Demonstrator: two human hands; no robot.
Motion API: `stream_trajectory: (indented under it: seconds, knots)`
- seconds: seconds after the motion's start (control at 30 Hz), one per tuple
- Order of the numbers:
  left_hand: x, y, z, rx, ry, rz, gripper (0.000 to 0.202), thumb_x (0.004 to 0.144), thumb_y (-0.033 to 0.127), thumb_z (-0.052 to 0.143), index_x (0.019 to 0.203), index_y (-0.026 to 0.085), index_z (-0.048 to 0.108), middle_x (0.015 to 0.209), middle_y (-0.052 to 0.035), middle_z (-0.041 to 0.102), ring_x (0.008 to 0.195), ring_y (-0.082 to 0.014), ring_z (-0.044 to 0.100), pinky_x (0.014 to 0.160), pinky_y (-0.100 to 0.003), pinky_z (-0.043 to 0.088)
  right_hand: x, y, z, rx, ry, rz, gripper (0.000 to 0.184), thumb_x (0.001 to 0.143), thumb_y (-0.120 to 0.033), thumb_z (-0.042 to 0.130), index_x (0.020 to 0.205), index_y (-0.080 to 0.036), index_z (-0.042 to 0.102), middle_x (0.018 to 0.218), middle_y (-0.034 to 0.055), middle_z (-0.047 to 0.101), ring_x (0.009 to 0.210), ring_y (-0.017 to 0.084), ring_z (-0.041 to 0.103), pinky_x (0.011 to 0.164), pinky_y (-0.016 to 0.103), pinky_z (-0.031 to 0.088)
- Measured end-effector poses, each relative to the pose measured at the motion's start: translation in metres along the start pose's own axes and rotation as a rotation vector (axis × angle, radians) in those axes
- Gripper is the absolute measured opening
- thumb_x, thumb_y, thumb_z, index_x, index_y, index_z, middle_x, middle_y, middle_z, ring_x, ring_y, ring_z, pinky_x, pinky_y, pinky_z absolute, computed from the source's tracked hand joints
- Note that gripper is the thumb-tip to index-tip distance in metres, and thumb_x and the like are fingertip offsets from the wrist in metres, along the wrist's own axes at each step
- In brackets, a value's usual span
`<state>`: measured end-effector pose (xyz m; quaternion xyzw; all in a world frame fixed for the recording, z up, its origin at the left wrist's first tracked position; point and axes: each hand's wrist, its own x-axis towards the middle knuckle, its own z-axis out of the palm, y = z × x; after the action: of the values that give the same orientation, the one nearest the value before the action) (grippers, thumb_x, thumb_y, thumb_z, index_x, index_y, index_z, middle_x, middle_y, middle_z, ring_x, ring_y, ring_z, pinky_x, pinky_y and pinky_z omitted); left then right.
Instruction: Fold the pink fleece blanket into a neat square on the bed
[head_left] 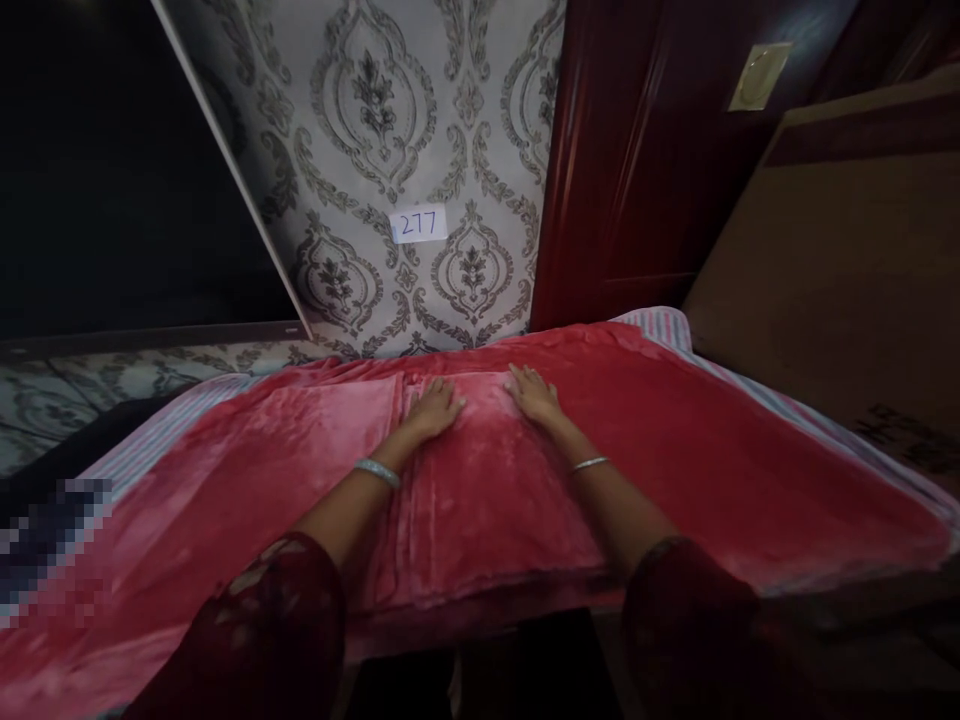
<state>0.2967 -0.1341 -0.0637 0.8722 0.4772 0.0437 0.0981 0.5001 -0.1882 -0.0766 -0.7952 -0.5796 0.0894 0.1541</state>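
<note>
A red plush blanket (502, 490) lies partly folded in front of me, with layered edges along its left side. My left hand (436, 408) rests flat on its far left corner, fingers stretched forward. At the far right part of the folded section lies my right hand (534, 392), palm down with its fingers spread. Neither hand grips the fabric. More red plush fabric (690, 450) spreads out flat to the right, and a pinkish-red layer (285, 470) covers the left side.
A striped cloth (660, 326) shows under the red fabric at the edges. Behind stands a patterned wall with a paper label (418, 223) reading 277. A large dark screen (135, 180) is at left, a dark red door panel (630, 150) and a cardboard box (847, 260) at right.
</note>
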Motion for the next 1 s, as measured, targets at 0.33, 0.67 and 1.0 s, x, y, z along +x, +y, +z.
stream_trajectory:
  seconds: [0.33,0.67,1.0]
  knots:
    - [-0.098,0.007,0.063,0.098,0.068,0.312,0.079,0.094,0.064,0.038,0.156,0.016,0.030,0.165,-0.0195,0.020,0.154,-0.0356,0.011,0.122,-0.058,0.011,-0.104,0.024,0.039,-0.203,0.028,-0.159,0.058,0.103,-0.050,0.030,0.158,-0.030,0.027,0.167,0.0045,0.018,0.154,0.029,0.011,0.118,0.058,0.021]
    - [-0.107,0.013,0.042,0.039,-0.014,0.274,0.076,0.092,0.060,0.048,0.155,0.020,0.034,0.164,-0.0169,0.027,0.153,-0.0336,0.017,0.122,-0.055,0.015,-0.100,0.029,0.043,-0.218,0.075,-0.170,0.056,0.104,-0.048,0.032,0.157,-0.030,0.030,0.167,0.0040,0.021,0.153,0.027,0.015,0.115,0.054,0.029]
    - [-0.190,0.009,0.059,0.057,0.019,0.339,0.074,0.095,0.064,0.039,0.156,0.023,0.033,0.164,-0.0171,0.027,0.153,-0.0345,0.018,0.121,-0.059,0.015,-0.100,0.032,0.048,-0.235,0.086,-0.173,0.058,0.103,-0.048,0.029,0.158,-0.030,0.027,0.167,0.0049,0.021,0.153,0.028,0.013,0.115,0.059,0.028]
